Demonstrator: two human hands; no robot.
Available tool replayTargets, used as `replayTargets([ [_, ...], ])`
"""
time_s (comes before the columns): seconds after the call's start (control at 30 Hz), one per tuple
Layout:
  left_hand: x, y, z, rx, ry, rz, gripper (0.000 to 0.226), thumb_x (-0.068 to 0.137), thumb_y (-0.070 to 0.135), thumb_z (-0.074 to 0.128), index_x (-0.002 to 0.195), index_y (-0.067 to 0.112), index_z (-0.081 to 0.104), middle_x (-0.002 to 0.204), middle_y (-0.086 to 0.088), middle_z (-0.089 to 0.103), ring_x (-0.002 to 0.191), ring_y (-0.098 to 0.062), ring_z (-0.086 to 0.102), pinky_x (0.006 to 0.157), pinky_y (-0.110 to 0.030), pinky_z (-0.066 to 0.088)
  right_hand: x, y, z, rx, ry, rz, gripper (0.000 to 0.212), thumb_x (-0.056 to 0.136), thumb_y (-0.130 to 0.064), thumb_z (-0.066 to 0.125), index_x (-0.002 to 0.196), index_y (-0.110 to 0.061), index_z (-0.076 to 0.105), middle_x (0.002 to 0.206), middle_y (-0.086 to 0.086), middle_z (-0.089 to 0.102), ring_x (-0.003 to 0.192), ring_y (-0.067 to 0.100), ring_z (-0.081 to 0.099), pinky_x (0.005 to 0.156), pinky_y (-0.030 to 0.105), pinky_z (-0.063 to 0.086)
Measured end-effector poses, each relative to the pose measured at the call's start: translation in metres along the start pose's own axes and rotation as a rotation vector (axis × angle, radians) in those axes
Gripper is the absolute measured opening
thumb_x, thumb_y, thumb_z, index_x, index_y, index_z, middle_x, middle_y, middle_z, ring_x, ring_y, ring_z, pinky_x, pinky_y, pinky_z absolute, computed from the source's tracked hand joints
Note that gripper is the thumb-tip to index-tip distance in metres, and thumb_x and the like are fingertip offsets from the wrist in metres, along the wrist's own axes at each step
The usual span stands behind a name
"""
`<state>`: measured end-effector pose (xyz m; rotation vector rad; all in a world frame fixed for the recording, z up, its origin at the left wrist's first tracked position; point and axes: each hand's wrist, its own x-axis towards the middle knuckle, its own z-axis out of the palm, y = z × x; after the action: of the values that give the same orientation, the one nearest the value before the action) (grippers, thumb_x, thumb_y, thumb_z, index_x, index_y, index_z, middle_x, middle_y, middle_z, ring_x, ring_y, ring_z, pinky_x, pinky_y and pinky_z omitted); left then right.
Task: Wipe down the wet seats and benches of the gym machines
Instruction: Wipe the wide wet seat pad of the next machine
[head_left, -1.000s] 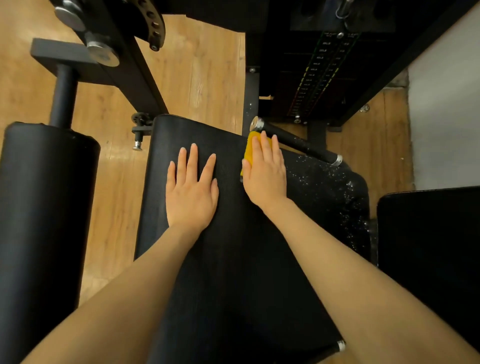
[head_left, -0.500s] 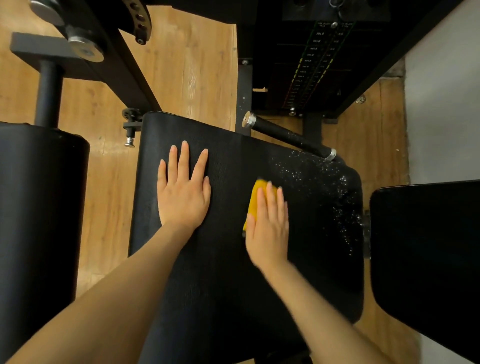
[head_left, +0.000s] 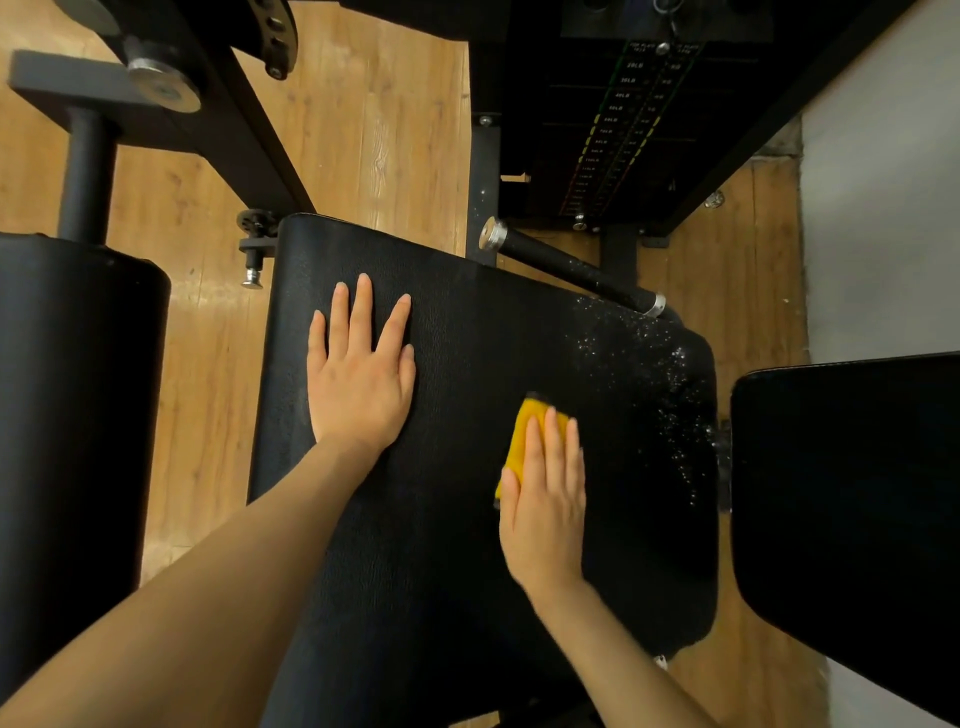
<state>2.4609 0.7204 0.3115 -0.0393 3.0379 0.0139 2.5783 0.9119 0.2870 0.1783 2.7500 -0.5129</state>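
A yellow sponge (head_left: 523, 439) lies flat on the black padded seat (head_left: 467, 519) of a gym machine, pinned under the straight fingers of the person's right hand (head_left: 545, 499), right of the pad's middle and just short of a band of water droplets (head_left: 660, 374) that speckles the far-right edge. A second ago the sponge sat at the seat's far edge, touching the black handle bar (head_left: 571, 267); half a second ago it was partway down; now it has been drawn nearer the body, completing one downward stroke. The strip it travelled shows no beads, which suggests that lane is dry, while the wet patch beside it looks untouched, so the job on this seat appears roughly half done and the next pass likely belongs further right.

The left hand (head_left: 361, 379) remains spread palm-down on the seat's left half, fingers straight and slightly fanned, holding nothing; its place on the pad is unchanged across the frames. Neither hand grips: both press flat.

The view has tipped slightly since the earlier pictures, showing less of the forearms. Around the seat stand a black roller pad (head_left: 72, 441) to the left, a second black pad (head_left: 852, 509) to the right, the weight stack (head_left: 623, 130) beyond, and wooden floor (head_left: 363, 130) between.
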Motion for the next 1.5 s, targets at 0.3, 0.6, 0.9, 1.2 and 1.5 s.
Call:
replayTargets([
  [0.3,0.0,0.001,0.001,0.001,0.001,-0.01,0.052,0.102,0.039,0.028,0.152,0.029,0.024,0.161,-0.01,0.012,0.149,-0.028,0.005,0.12,-0.046,0.006,0.113,0.008,-0.032,-0.017,0.063,-0.01,0.063,0.1,-0.045,0.023,0.153,-0.014,0.012,0.162,0.005,0.007,0.149,0.023,-0.001,0.121,0.041,0.0],
  [0.6,0.0,0.0,0.001,-0.014,0.02,-0.001,0.052,0.101,0.038,0.033,0.151,0.028,0.026,0.161,-0.011,0.015,0.149,-0.029,0.007,0.12,-0.047,0.008,0.081,0.002,-0.024,0.014,0.074,0.057,0.062,0.099,-0.043,0.023,0.153,-0.014,0.01,0.162,0.004,0.004,0.149,0.024,-0.005,0.121,0.042,0.009],
  [0.9,0.0,0.0,0.001,-0.014,0.013,-0.004,0.052,0.101,0.039,0.031,0.152,0.029,0.025,0.161,-0.011,0.014,0.149,-0.029,0.005,0.12,-0.047,0.007,0.027,0.008,-0.01,0.087,0.027,0.083,0.063,0.098,-0.045,0.018,0.153,-0.016,0.01,0.162,0.001,0.002,0.148,0.02,-0.007,0.12,0.042,0.007],
  [1.2,0.0,0.0,0.001,-0.023,0.014,-0.004,0.052,0.101,0.039,0.031,0.152,0.029,0.025,0.161,-0.01,0.013,0.149,-0.029,0.005,0.12,-0.047,0.006,0.146,0.02,-0.05,0.016,0.074,0.066,0.059,0.102,-0.039,0.029,0.153,-0.012,0.014,0.162,0.004,0.007,0.149,0.024,-0.001,0.121,0.043,0.009],
  [1.5,0.0,0.0,-0.001,-0.032,0.007,-0.006,0.051,0.102,0.039,0.032,0.152,0.029,0.026,0.161,-0.01,0.014,0.149,-0.029,0.005,0.12,-0.047,0.006,0.013,0.027,-0.014,0.042,0.01,0.138,0.064,0.098,-0.044,0.022,0.153,-0.017,0.006,0.161,0.001,0.001,0.148,0.02,-0.007,0.12,0.042,0.012],
])
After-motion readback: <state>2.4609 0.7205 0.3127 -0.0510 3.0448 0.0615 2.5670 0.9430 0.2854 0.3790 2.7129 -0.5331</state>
